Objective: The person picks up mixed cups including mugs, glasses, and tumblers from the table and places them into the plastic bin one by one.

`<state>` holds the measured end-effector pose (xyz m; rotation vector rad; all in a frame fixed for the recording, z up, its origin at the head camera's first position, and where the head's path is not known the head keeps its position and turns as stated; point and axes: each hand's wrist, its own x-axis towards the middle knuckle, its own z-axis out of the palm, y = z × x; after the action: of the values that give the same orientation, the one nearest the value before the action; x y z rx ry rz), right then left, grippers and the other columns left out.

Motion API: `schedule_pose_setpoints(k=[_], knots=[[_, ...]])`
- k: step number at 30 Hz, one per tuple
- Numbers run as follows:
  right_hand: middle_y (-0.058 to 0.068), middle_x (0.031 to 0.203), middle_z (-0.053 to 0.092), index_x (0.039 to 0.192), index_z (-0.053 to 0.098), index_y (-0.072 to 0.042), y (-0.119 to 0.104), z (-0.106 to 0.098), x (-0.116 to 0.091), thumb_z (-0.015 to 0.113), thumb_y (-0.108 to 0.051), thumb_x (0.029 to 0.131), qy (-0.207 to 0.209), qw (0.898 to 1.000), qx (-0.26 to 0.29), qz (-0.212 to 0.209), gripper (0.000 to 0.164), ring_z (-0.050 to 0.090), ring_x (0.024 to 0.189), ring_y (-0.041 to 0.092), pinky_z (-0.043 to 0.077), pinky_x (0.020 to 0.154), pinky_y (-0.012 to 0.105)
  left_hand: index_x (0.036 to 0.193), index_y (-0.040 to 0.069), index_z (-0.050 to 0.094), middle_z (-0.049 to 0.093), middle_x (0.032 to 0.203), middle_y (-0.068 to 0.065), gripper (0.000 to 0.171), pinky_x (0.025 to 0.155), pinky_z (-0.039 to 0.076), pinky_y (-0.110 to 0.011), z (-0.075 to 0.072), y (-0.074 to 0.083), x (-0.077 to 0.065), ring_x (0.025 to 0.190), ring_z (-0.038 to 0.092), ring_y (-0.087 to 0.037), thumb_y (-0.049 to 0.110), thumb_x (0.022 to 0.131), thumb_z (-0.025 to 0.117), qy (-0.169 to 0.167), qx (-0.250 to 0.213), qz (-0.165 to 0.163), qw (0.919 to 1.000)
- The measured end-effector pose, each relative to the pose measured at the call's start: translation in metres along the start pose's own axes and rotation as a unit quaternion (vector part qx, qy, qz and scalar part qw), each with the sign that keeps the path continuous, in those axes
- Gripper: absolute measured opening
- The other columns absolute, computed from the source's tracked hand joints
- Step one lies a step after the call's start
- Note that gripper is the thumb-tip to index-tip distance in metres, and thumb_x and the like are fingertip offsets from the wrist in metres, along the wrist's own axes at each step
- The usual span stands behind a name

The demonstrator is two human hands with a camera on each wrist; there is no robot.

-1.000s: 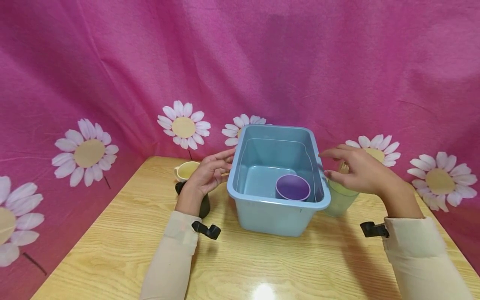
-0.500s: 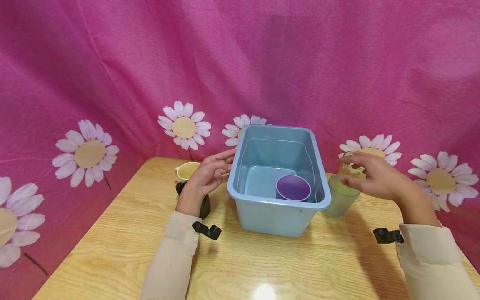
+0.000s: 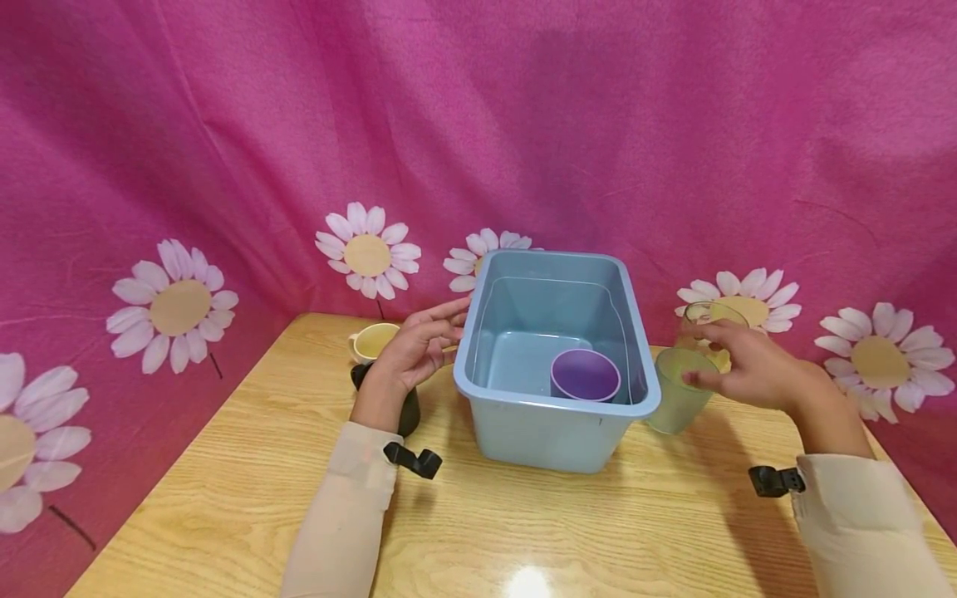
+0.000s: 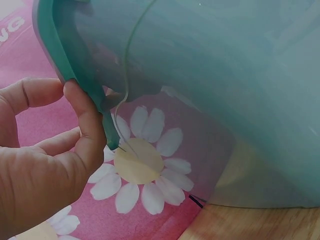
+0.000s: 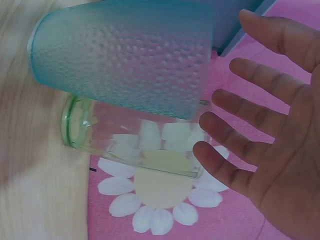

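A blue plastic tub (image 3: 538, 432) stands on the table with a purple cup (image 3: 585, 374) in its near right corner. My left hand (image 3: 407, 357) reaches to the tub's left rim, and its relaxed fingertips touch the edge in the left wrist view. To the tub's right, a frosted tumbler (image 3: 676, 403) stands in front of a clear drinking glass (image 5: 105, 132). Close to both their rims, my right hand (image 3: 748, 365) is spread with nothing in its grasp. The right wrist view shows its thumb and fingers apart; whether a fingertip touches the clear glass I cannot tell.
A yellow cup (image 3: 374, 339) with a handle sits at the back left of the wooden table (image 3: 478, 531). A dark vessel (image 3: 409, 411) is mostly hidden behind the left hand. Pink flowered cloth (image 3: 478, 124) hangs behind the table.
My right hand has gone from beside the tub's right rim further right, over the tumblers. More of the clear glass's rim shows now. The left hand and tub have stayed put.
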<state>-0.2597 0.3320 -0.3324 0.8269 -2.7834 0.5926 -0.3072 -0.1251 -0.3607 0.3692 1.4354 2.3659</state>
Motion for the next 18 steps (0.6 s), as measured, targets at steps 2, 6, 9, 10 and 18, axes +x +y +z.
schedule_pose_setpoints(k=[2, 6, 9, 10, 18], knots=[[0.02, 0.127, 0.064, 0.134, 0.063, 0.0, 0.001, 0.002, 0.0, 0.081, -0.021, 0.085, -0.005, 1.0, 0.002, 0.009, 0.056, 0.063, 0.106, 0.04, 0.051, 0.087, 0.058, 0.156, 0.003, 0.041, 0.04, 0.156, -0.025, 0.06, 0.083, 0.059, -0.03, 0.0, 0.0, 0.0, 0.091, 0.068, -0.016, -0.007, 0.097, 0.046, 0.0, -0.002, 0.0, 1.0], [0.021, 0.124, 0.065, 0.133, 0.063, 0.0, 0.002, 0.007, -0.001, 0.082, -0.024, 0.084, -0.007, 1.0, 0.0, 0.018, 0.058, 0.062, 0.104, 0.039, 0.051, 0.084, 0.056, 0.155, 0.003, 0.042, 0.041, 0.156, -0.024, 0.059, 0.083, 0.059, -0.031, -0.001, 0.0, 0.0, 0.09, 0.068, -0.016, -0.007, 0.097, 0.046, 0.0, -0.003, 0.0, 1.0], [0.022, 0.126, 0.063, 0.134, 0.063, -0.001, 0.002, 0.01, -0.001, 0.083, -0.027, 0.084, -0.014, 0.999, 0.002, 0.031, 0.06, 0.061, 0.106, 0.041, 0.051, 0.086, 0.058, 0.155, 0.003, 0.042, 0.042, 0.156, -0.024, 0.059, 0.084, 0.059, -0.031, -0.001, 0.0, 0.0, 0.089, 0.069, -0.016, -0.007, 0.097, 0.046, -0.001, -0.003, -0.001, 1.0], [0.023, 0.127, 0.062, 0.135, 0.062, -0.002, 0.002, 0.011, -0.002, 0.083, -0.028, 0.084, -0.017, 0.999, 0.004, 0.036, 0.06, 0.061, 0.109, 0.041, 0.05, 0.087, 0.06, 0.155, 0.003, 0.042, 0.042, 0.156, -0.023, 0.059, 0.084, 0.059, -0.031, -0.001, 0.0, 0.0, 0.089, 0.069, -0.016, -0.006, 0.097, 0.046, -0.001, -0.003, -0.001, 1.0], [0.025, 0.134, 0.058, 0.139, 0.058, -0.004, 0.004, 0.019, -0.003, 0.085, -0.036, 0.083, -0.029, 0.998, 0.013, 0.057, 0.07, 0.057, 0.115, 0.044, 0.049, 0.09, 0.065, 0.155, 0.002, 0.042, 0.047, 0.15, -0.024, 0.059, 0.081, 0.06, -0.031, -0.001, 0.0, 0.001, 0.086, 0.069, -0.016, -0.007, 0.097, 0.046, 0.001, 0.0, 0.001, 1.0]])
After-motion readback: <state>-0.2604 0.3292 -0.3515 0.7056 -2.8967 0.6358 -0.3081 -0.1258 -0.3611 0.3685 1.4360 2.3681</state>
